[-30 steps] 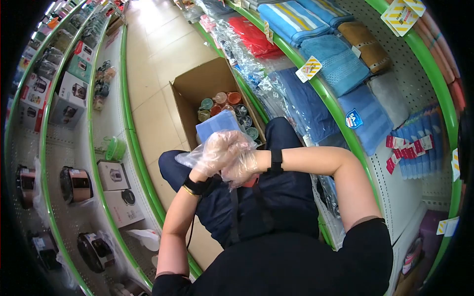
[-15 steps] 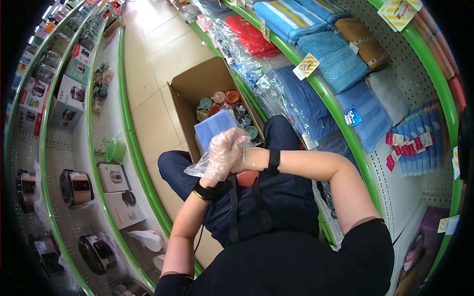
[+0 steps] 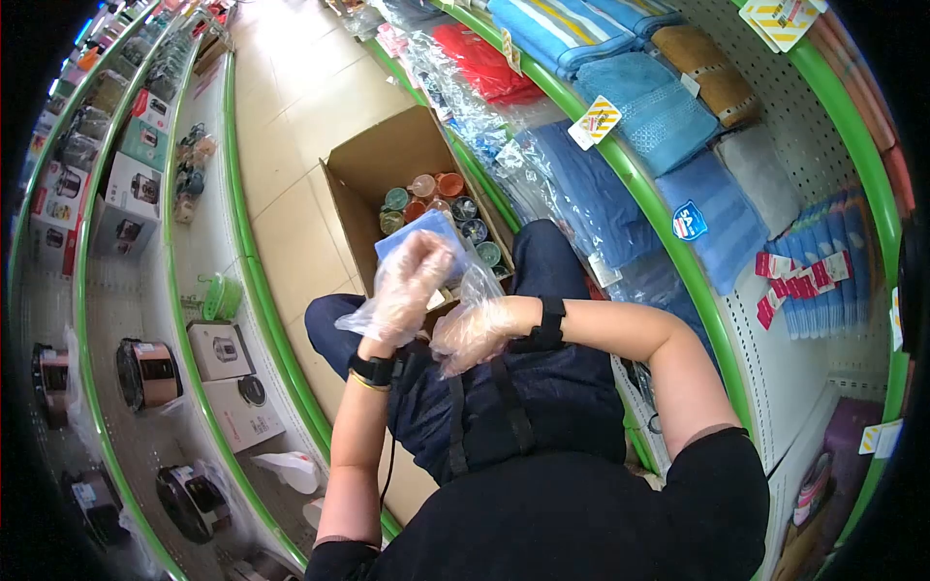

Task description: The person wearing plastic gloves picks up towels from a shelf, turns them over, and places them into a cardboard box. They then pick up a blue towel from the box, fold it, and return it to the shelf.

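Green-edged shelves (image 3: pixel 221 184) flank the aisle. Open cardboard box (image 3: pixel 387 145) at the knees. Left hand (image 3: pixel 417 273) overlaps its near end, fingertips bunched; right hand (image 3: pixel 473 334) nearer the lap, fingers curled, can't tell if pinching anything. Clear gloves (image 3: pixel 358 322) on both. Flat blue item (image 3: pixel 436 222) behind left fingers. Small jars (image 3: pixel 450 185) inside box.

Room is open above the round containers (image 3: pixel 422 184); nearer, a blue object (image 3: pixel 433 224) blocks
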Action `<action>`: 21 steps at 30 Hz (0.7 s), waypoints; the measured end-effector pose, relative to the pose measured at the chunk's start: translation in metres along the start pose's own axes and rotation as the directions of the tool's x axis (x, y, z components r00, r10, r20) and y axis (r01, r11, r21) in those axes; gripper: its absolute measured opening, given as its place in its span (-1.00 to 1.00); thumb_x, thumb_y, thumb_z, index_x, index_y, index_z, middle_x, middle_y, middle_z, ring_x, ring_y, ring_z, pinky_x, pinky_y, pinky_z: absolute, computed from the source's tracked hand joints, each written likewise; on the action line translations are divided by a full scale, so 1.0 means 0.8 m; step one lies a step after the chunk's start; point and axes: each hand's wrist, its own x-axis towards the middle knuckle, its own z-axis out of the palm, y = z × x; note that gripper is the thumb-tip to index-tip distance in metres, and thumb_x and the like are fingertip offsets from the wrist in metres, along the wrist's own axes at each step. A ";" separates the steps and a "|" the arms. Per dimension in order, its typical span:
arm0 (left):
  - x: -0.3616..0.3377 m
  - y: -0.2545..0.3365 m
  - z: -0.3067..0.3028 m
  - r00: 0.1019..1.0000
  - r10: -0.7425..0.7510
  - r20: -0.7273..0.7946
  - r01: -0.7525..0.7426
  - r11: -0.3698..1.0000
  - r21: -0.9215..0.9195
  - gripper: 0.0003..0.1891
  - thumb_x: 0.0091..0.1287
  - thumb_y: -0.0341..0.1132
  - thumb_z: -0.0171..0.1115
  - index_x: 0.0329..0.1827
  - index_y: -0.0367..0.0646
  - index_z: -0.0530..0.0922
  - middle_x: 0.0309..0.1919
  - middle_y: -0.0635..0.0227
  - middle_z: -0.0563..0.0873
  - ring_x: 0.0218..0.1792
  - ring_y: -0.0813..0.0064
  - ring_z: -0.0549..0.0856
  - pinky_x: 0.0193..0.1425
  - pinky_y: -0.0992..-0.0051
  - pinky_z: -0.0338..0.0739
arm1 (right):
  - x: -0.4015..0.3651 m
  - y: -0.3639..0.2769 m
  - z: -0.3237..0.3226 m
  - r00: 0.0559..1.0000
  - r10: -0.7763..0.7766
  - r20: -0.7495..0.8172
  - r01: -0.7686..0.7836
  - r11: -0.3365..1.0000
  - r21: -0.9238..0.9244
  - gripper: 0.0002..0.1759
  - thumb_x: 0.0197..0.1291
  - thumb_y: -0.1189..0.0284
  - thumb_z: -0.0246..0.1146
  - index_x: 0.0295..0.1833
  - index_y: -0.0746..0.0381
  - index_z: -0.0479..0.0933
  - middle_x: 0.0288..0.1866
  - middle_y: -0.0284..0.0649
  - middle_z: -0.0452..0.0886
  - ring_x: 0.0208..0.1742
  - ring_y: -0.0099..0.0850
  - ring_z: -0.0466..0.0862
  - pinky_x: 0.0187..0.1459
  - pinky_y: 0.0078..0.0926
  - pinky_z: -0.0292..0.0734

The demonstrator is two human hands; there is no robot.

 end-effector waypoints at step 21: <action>-0.003 -0.019 0.029 0.964 -0.003 0.265 -0.044 0.984 0.172 -0.87 0.20 -0.38 0.18 -0.46 -0.24 0.52 -0.57 0.39 0.59 -0.48 0.62 0.55 -0.36 0.54 0.45 | 0.009 -0.026 0.013 0.893 -0.411 0.183 0.169 0.684 0.710 -0.57 0.25 0.20 0.10 0.03 0.34 0.44 -0.06 -0.16 0.55 0.00 -0.41 0.52 0.08 -0.49 0.38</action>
